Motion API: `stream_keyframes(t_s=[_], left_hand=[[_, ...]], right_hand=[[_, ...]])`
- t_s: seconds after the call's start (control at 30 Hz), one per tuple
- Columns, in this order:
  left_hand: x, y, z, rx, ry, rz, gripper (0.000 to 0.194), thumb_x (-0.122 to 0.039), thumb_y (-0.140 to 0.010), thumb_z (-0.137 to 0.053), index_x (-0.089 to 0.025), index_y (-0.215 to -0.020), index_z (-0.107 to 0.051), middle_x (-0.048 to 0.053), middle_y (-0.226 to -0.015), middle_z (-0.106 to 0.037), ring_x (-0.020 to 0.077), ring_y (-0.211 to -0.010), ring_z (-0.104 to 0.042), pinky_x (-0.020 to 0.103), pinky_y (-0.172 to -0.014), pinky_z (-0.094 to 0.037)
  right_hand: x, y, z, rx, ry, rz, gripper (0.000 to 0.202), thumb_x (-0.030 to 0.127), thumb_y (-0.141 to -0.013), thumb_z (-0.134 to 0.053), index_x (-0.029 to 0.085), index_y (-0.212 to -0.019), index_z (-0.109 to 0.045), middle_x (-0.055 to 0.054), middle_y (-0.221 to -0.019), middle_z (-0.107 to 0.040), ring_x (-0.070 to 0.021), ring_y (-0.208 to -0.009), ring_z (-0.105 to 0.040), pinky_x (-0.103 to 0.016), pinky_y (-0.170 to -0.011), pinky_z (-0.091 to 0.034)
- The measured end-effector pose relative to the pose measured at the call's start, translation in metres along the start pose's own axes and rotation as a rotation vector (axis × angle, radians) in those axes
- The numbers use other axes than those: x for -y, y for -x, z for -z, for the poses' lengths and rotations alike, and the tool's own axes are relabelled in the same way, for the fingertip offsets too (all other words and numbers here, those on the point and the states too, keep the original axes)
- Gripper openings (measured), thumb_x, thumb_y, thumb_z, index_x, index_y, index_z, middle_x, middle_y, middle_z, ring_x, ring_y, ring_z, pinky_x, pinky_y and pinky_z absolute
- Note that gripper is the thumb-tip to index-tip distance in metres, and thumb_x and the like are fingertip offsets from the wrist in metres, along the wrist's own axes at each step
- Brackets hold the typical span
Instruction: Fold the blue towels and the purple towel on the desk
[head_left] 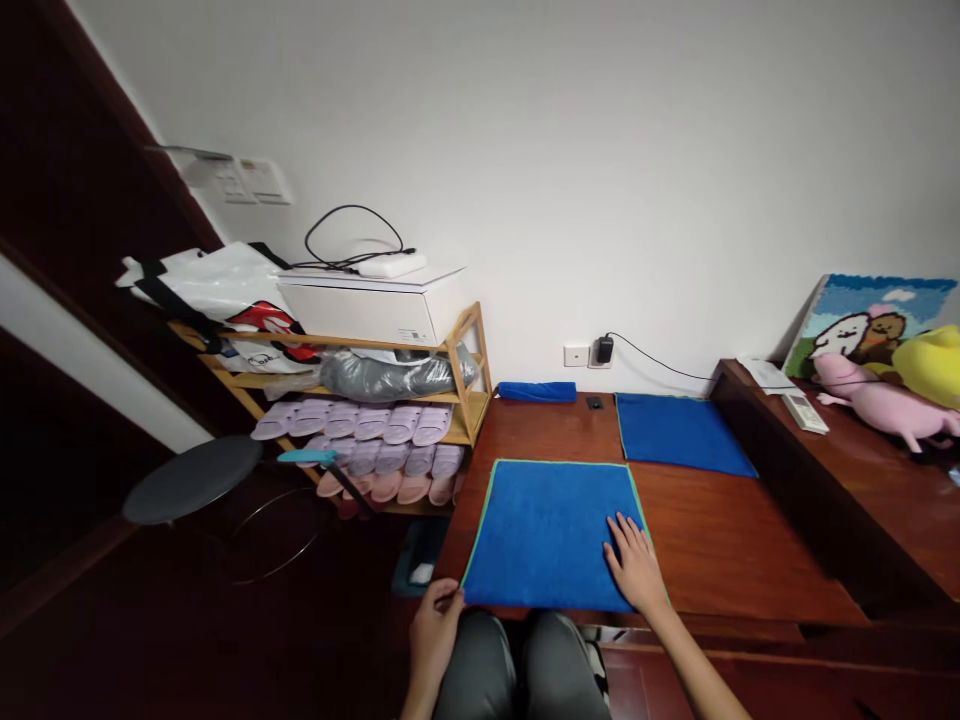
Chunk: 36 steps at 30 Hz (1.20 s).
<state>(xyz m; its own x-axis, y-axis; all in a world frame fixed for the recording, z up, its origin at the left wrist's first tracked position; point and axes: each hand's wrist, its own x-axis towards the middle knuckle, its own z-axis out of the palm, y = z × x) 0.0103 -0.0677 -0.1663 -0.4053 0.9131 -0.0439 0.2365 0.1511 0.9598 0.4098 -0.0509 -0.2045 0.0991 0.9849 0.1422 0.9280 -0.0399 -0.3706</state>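
A blue cloth [555, 530] with a light green edge lies spread flat on the brown wooden table [750, 540] in front of my knees. At its near left corner my left hand [437, 615] is closed, the corner pinched between thumb and fingers. My right hand [634, 560] rests flat near the cloth's right edge, fingers spread. A second blue cloth [679, 432] lies flat farther back on the right. Against the wall is a folded or rolled blue cloth [537, 391].
Left of the table stands a wooden rack [471, 400] with rows of slippers [390, 425] and a white box [360, 308] on top. A round black stool [193, 480] is farther left. On the right ledge lie a remote [805, 411] and a pink plush toy [877, 395].
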Motion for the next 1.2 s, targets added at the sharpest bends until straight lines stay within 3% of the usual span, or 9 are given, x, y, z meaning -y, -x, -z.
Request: stream_keyframes(t_s=[0.1,0.2,0.3,0.4,0.53,0.73,0.97,1.07,1.2], left_hand=[[0.010,0.000,0.004,-0.024,-0.241,-0.184,0.043,-0.065,-0.074,-0.065,-0.024,-0.084,-0.074,0.011,-0.092,-0.078,0.0323,-0.082,-0.077,0.047,-0.079,-0.064],[-0.001,-0.014,-0.014,-0.031,-0.384,-0.446,0.031,-0.048,-0.089,-0.057,-0.025,-0.095,-0.077,0.012,-0.108,-0.076,0.0323,-0.101,-0.074,0.048,-0.095,-0.061],[-0.033,-0.044,-0.061,0.075,-0.475,-0.654,0.034,-0.036,-0.100,-0.048,-0.026,-0.112,-0.078,0.012,-0.127,-0.074,0.0310,-0.122,-0.070,0.048,-0.110,-0.055],[-0.055,-0.082,-0.119,0.247,-0.614,-0.802,0.043,-0.037,-0.105,-0.046,-0.024,-0.137,-0.072,0.012,-0.153,-0.064,0.0323,-0.144,-0.057,0.052,-0.122,-0.045],[-0.046,-0.128,-0.168,0.349,-0.818,-0.833,0.053,-0.045,-0.104,-0.052,-0.026,-0.153,-0.062,0.014,-0.165,-0.052,0.0375,-0.154,-0.046,0.062,-0.127,-0.035],[-0.021,-0.163,-0.177,0.317,-0.913,-0.780,0.061,-0.060,-0.105,-0.048,-0.035,-0.160,-0.053,0.009,-0.173,-0.041,0.0367,-0.160,-0.036,0.061,-0.129,-0.030],[-0.018,-0.170,-0.171,0.265,-0.938,-0.753,0.063,-0.063,-0.104,-0.048,-0.032,-0.158,-0.057,0.012,-0.170,-0.046,0.0385,-0.158,-0.040,0.061,-0.127,-0.035],[-0.028,-0.169,-0.180,0.226,-0.912,-0.807,0.059,-0.053,-0.106,-0.045,-0.023,-0.154,-0.062,0.016,-0.164,-0.053,0.0388,-0.154,-0.045,0.060,-0.126,-0.037],[-0.042,-0.156,-0.208,0.330,-0.855,-0.988,0.054,-0.043,-0.108,-0.044,-0.023,-0.155,-0.059,0.013,-0.166,-0.051,0.0334,-0.156,-0.043,0.057,-0.129,-0.034]], right_hand=[[-0.003,0.000,0.000,-0.060,-0.048,0.018,0.061,0.050,-0.105,-0.039,0.024,-0.157,-0.058,-0.009,-0.165,-0.052,-0.0317,-0.155,-0.044,-0.052,-0.129,-0.036],[0.004,-0.016,0.005,-0.115,-0.079,0.047,0.059,0.050,-0.108,-0.037,0.024,-0.156,-0.059,-0.008,-0.165,-0.052,-0.0296,-0.154,-0.045,-0.048,-0.129,-0.036],[0.025,-0.053,0.013,-0.092,-0.064,0.040,0.061,0.046,-0.109,-0.032,0.018,-0.158,-0.056,-0.011,-0.167,-0.049,-0.0293,-0.157,-0.041,-0.047,-0.131,-0.031],[0.053,-0.094,0.012,0.002,-0.026,-0.011,0.061,0.041,-0.109,-0.033,0.017,-0.163,-0.050,-0.011,-0.172,-0.042,-0.0301,-0.162,-0.032,-0.050,-0.133,-0.023],[0.070,-0.127,-0.001,0.115,0.045,-0.073,0.062,0.042,-0.110,-0.032,0.021,-0.168,-0.041,-0.007,-0.176,-0.033,-0.0302,-0.165,-0.023,-0.053,-0.134,-0.015],[0.046,-0.142,-0.006,0.146,0.152,-0.102,0.062,0.051,-0.112,-0.027,0.032,-0.170,-0.033,-0.001,-0.179,-0.024,-0.0250,-0.166,-0.020,-0.050,-0.134,-0.012],[-0.009,-0.141,0.013,0.197,0.244,-0.208,0.067,0.050,-0.112,-0.020,0.023,-0.173,-0.022,-0.003,-0.180,-0.014,-0.0233,-0.167,-0.014,-0.049,-0.134,-0.013],[0.002,-0.146,0.013,0.176,0.261,-0.176,0.067,0.048,-0.112,-0.020,0.018,-0.172,-0.026,-0.006,-0.179,-0.019,-0.0255,-0.167,-0.014,-0.051,-0.135,-0.008],[0.053,-0.155,-0.007,0.112,0.186,-0.029,0.068,0.048,-0.112,-0.020,0.015,-0.171,-0.029,-0.008,-0.178,-0.022,-0.0252,-0.167,-0.015,-0.048,-0.135,-0.008]])
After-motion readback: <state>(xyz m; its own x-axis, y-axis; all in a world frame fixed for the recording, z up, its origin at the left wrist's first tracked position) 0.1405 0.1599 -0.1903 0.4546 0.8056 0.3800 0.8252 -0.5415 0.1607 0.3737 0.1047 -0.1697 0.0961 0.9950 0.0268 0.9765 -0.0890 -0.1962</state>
